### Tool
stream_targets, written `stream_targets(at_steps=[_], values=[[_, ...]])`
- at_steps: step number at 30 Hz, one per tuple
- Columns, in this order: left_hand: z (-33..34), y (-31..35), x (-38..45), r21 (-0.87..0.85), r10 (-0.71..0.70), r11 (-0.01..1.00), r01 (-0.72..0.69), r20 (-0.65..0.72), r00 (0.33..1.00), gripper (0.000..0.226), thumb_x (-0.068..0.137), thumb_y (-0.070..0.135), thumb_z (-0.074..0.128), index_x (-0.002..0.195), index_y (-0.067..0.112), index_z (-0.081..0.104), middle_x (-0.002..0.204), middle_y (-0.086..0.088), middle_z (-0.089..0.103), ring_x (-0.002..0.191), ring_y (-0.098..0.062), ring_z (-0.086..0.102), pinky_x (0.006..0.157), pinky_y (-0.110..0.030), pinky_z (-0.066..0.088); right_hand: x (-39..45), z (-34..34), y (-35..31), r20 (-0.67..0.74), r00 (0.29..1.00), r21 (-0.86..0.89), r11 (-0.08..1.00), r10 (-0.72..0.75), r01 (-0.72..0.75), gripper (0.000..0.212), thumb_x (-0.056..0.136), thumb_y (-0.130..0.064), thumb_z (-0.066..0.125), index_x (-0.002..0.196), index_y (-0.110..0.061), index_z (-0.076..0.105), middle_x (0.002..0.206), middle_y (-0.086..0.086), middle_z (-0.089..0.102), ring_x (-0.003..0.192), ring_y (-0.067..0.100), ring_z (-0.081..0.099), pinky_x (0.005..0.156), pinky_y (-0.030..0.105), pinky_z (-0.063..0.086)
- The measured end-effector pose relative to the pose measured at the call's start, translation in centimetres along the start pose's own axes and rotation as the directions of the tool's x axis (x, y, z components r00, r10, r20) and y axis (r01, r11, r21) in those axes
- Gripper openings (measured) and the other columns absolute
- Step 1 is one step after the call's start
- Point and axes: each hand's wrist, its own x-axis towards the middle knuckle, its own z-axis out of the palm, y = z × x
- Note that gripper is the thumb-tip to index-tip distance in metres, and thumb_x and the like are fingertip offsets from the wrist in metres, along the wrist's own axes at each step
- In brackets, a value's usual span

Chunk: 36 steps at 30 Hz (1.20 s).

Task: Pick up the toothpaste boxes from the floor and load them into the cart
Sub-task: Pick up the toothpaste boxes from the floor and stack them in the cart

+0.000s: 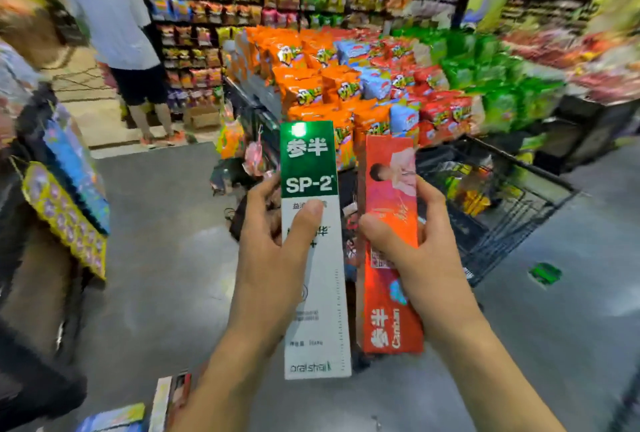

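My left hand [273, 251] grips a long green-and-white toothpaste box [311, 168] marked SP-2, held upright in the middle of the view. Beside it, my right hand [415, 251] grips a red-orange toothpaste box [388, 171], also upright. The two boxes stand side by side, almost touching. Behind them and to the right is the black wire cart [512, 220], holding several colourful packs. More toothpaste boxes [166, 400] lie on the grey floor at the bottom left, near my left forearm.
A low display of orange, red and green snack bags [381, 85] stands just beyond the cart. A person in a white shirt [114, 15] stands at the far left by tall shelves. A tilted yellow-and-blue display [65, 209] is at the left. A green floor marker [545, 274] lies at the right.
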Motion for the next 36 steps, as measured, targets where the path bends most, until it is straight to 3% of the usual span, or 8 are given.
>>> stream_targets(at_steps=[4,7,11,16,21,26,32,36], values=[[6.4,-1.6,0.3,-0.002,-0.02,1.0,0.02,0.063,0.998,0.031,0.097,0.026,0.063,0.122,0.04,0.052,0.101,0.007,0.077,0.089,-0.013,0.074,0.072,-0.029,0.055,0.4,-6.5,0.5,-0.092,0.995,0.0,0.999,0.033,-0.034,0.062,0.08,-0.021,0.077,0.129,-0.041,0.047,0.092,0.001,0.075,0.069,0.024,0.071,0.06,0.038,0.061],[12.0,-2.8,1.0,-0.002,-0.018,1.0,0.018,0.103,0.995,0.033,0.097,0.025,0.062,0.127,0.033,0.051,0.093,0.014,0.075,0.08,-0.007,0.072,0.066,-0.023,0.053,1.4,-12.3,0.8,-0.129,0.991,-0.024,0.999,0.032,-0.035,0.068,0.074,-0.029,0.079,0.132,-0.042,0.045,0.095,0.001,0.076,0.074,0.026,0.073,0.066,0.042,0.062],[20.7,-4.2,1.6,-0.015,-0.027,0.999,0.03,0.163,0.986,0.03,0.099,0.017,0.058,0.128,0.018,0.05,0.079,0.018,0.073,0.066,0.0,0.068,0.055,-0.015,0.05,3.1,-20.6,0.8,-0.195,0.981,-0.06,0.998,0.008,-0.02,0.072,0.07,-0.033,0.078,0.134,-0.04,0.045,0.095,-0.004,0.076,0.078,0.019,0.073,0.068,0.036,0.061],[31.1,-6.9,1.0,-0.019,-0.067,0.997,0.073,0.215,0.974,0.028,0.099,0.016,0.056,0.126,0.019,0.049,0.076,0.019,0.072,0.064,0.001,0.067,0.055,-0.015,0.05,5.0,-29.9,1.4,-0.242,0.969,-0.051,0.997,0.046,-0.06,0.071,0.071,-0.035,0.083,0.131,-0.042,0.046,0.092,-0.001,0.074,0.072,0.026,0.068,0.072,0.063,0.055],[39.9,-9.7,0.5,0.003,-0.142,0.989,0.147,0.274,0.951,0.026,0.1,0.019,0.056,0.125,0.022,0.049,0.074,0.02,0.071,0.062,0.001,0.064,0.054,-0.016,0.049,6.8,-38.2,1.8,-0.322,0.946,-0.014,0.999,0.029,-0.036,0.072,0.069,-0.029,0.079,0.132,-0.035,0.045,0.096,0.0,0.076,0.079,0.02,0.072,0.078,0.047,0.06],[46.5,-12.1,2.2,0.038,-0.183,0.983,0.181,0.313,0.932,0.028,0.1,0.021,0.057,0.126,0.024,0.048,0.076,0.013,0.072,0.062,-0.006,0.066,0.052,-0.02,0.05,9.4,-43.9,3.4,-0.388,0.922,0.03,1.0,0.012,0.0,0.065,0.076,-0.021,0.08,0.129,-0.037,0.047,0.119,0.006,0.071,0.093,0.035,0.072,0.084,0.053,0.059],[52.7,-16.1,6.4,0.054,-0.23,0.973,0.225,0.328,0.916,0.029,0.101,0.013,0.054,0.128,0.018,0.046,0.073,0.015,0.072,0.054,-0.002,0.064,0.047,-0.015,0.047,15.0,-48.9,5.9,-0.4,0.914,0.033,0.998,0.06,-0.051,0.068,0.075,-0.024,0.085,0.128,-0.038,0.047,0.107,0.002,0.075,0.083,0.024,0.072,0.079,0.048,0.06],[55.9,-20.7,10.1,0.088,-0.293,0.956,0.28,0.317,0.902,0.031,0.101,0.016,0.055,0.13,0.02,0.047,0.074,0.022,0.07,0.058,0.003,0.063,0.053,-0.013,0.047,20.3,-52.4,8.2,-0.403,0.91,0.02,0.995,0.094,-0.094,0.062,0.074,-0.024,0.079,0.126,-0.039,0.049,0.11,-0.002,0.074,0.082,0.022,0.071,0.076,0.04,0.061]])
